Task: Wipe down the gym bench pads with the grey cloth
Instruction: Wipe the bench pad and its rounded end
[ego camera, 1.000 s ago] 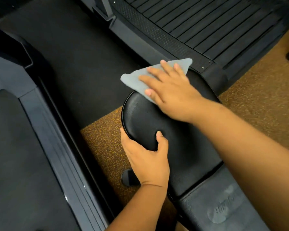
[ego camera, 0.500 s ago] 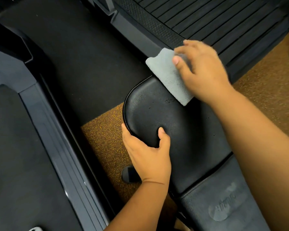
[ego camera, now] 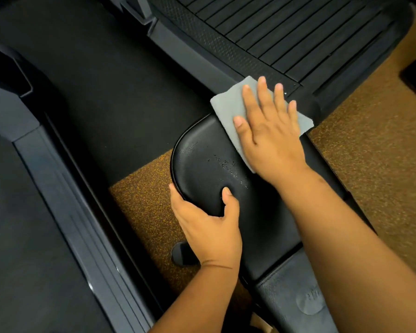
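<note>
1. Pressing down with straight, spread fingers, the right hand (ego camera: 269, 138) lies flat on the grey cloth (ego camera: 228, 109); nothing is pinched, the palm and fingers simply bear on the fabric.
2. Most of the cloth is under that hand, at the far end of the rounded black bench pad (ego camera: 202, 169). Its far corner pokes out beyond the fingertips, its left part shows bare beside the thumb and index finger, and a smaller part shows past the little finger on the right.
3. The far part of the cloth overhangs the pad's end, reaching over the dark floor mat (ego camera: 111, 92) and towards the edge of the ribbed black platform (ego camera: 286, 32).
4. The left hand (ego camera: 207, 224) grips the near left rim of the same pad: the thumb is curled on top of the pad, the other fingers wrap round the edge and go out of sight beneath it. It is well apart from the cloth.
5. Small droplets or flecks glisten on the pad surface between the two hands.
6. A second pad (ego camera: 296, 299) with a round embossed logo adjoins the first nearer the camera, below the right forearm.
7. Speckled orange-brown flooring (ego camera: 139, 200) shows on both sides of the bench, and a grey machine frame (ego camera: 65, 188) runs along the left.
</note>
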Motion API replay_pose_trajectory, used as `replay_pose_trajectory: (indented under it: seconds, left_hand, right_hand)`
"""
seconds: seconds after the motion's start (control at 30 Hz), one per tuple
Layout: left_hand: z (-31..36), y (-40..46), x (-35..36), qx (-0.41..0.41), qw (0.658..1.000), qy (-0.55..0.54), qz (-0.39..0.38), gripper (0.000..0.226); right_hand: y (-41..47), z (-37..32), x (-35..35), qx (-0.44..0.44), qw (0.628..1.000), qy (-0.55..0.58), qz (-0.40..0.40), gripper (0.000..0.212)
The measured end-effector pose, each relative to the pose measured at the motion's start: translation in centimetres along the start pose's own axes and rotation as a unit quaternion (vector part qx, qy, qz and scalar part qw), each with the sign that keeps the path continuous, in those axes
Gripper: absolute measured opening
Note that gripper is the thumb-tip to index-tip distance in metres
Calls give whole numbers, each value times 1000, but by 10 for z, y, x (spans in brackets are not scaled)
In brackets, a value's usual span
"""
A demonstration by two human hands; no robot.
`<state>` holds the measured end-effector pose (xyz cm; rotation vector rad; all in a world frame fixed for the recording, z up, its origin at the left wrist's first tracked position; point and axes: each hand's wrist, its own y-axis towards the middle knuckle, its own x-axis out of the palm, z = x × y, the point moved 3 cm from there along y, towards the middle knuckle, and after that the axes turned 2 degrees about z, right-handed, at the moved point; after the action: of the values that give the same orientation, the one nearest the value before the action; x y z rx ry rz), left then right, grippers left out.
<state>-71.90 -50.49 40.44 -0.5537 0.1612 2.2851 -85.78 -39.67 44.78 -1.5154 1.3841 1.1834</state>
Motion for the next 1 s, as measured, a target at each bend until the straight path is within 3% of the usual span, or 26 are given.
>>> replay_pose_trajectory:
  seconds: [0.07,0.2,0.27,0.43,0.63,0.9,1.0]
  left_hand:
    - [0,0,0,3,1000,0,-2,95]
    - [-2,-1,1,-1,1000,-9,-13,96]
    - [-2,-1,1,0,1000,-11,-11,95]
    - [0,1,0,6,1000,-10,-10,94]
    - [2,2,-2,21,1000,-1,-11,93]
    - [2,0,-5,12,1000,13,-25,92]
    - [1,0,-7,8,999,21,-44,93]
  right_hand:
    - [-12,-15,5,-14,1000,-17,7,59]
    - [-42,-14,6,-135,989,-37,-54,60]
    - [-30,6,1,-116,991,-37,-47,60]
    - [-1,18,-1,24,1000,3,1,58]
    - [-63,13,7,-84,996,-23,-29,60]
    - [-42,35,0,48,999,18,11,58]
    - [-81,14,7,20,1000,2,2,59]
